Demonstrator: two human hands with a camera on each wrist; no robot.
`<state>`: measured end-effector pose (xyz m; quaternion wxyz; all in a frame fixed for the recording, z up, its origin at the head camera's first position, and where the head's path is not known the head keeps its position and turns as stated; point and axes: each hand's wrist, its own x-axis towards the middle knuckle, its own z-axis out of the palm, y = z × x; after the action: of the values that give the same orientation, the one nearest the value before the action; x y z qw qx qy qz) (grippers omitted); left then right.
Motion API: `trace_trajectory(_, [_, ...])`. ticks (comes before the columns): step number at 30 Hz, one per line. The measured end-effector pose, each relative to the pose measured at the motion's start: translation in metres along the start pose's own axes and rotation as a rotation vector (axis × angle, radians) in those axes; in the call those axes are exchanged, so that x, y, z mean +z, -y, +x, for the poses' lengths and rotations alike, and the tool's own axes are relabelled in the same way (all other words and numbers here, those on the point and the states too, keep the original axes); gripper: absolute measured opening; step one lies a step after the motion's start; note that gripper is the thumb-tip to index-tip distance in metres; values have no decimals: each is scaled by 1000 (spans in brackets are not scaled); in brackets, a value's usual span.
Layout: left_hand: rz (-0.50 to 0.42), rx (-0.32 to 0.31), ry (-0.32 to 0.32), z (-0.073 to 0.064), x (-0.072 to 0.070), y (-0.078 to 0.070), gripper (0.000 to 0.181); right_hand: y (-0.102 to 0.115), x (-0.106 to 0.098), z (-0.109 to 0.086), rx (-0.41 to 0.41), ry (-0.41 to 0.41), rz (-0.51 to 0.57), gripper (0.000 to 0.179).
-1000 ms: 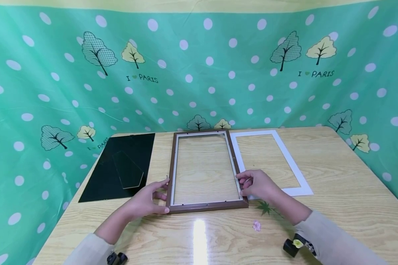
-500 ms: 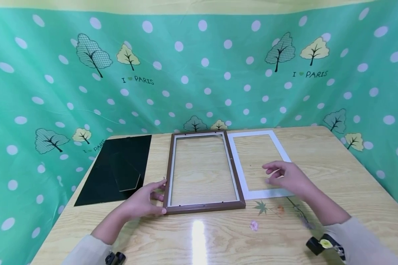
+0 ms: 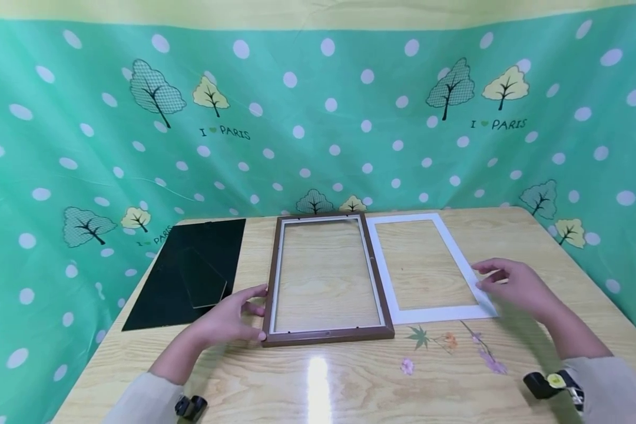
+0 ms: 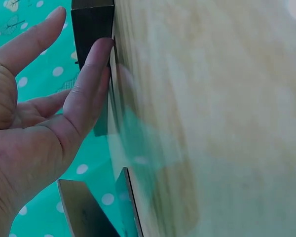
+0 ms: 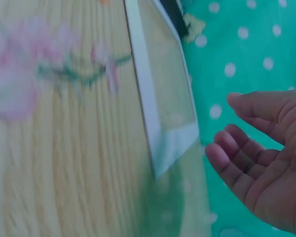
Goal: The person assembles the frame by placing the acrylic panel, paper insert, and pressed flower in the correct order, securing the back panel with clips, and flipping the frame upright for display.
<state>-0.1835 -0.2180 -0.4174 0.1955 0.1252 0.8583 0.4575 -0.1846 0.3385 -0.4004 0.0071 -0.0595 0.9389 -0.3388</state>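
A brown picture frame [image 3: 328,337] with a pale inner edge lies on the table in the middle of the head view. My left hand [image 3: 233,318] rests its fingers along the frame's left side, near the lower left corner. In the left wrist view those fingers are extended against the dark frame side [image 4: 91,34]. A white mat [image 3: 437,314] with a rectangular opening lies flat just right of the frame. My right hand [image 3: 519,287] hovers by the mat's right edge, fingers loosely bent and holding nothing. The right wrist view shows a gap between hand and mat [image 5: 175,148].
Left of the frame lies a black backing board [image 3: 161,277] with a stand flap. In front of the mat are a green leaf [image 3: 418,337], an orange flower [image 3: 448,340], a pink flower [image 3: 407,365] and a purple flower sprig [image 3: 490,358]. A polka-dot cloth [image 3: 318,147] hangs behind.
My right hand has left the frame's right side and moved right, across the mat to its far edge. The left hand stays at the frame. The small flowers have come into sight.
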Motion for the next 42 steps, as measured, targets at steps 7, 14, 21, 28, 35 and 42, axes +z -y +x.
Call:
trace_trajectory(7, [33, 2, -23, 5, 0, 0, 94, -34, -2, 7, 107, 44, -15, 60])
trace_trajectory(14, [-36, -34, -27, 8, -2, 3, 94, -44, 0, 14, 164, 73, -50, 82])
trace_trajectory(21, [-84, -57, -22, 10, -1, 5, 95, -44, 2, 18, 156, 70, -108, 82])
trace_trajectory(28, [-95, -67, -26, 10, 1, 8, 95, -45, 11, 19, 82, 94, -69, 82])
trace_trajectory(35, [-93, -61, -26, 10, 1, 8, 95, -44, 19, 21, 73, 72, -24, 77])
trace_trajectory(42, [-92, -50, -21, 9, 1, 6, 95, -46, 18, 18, 149, 43, 25, 71])
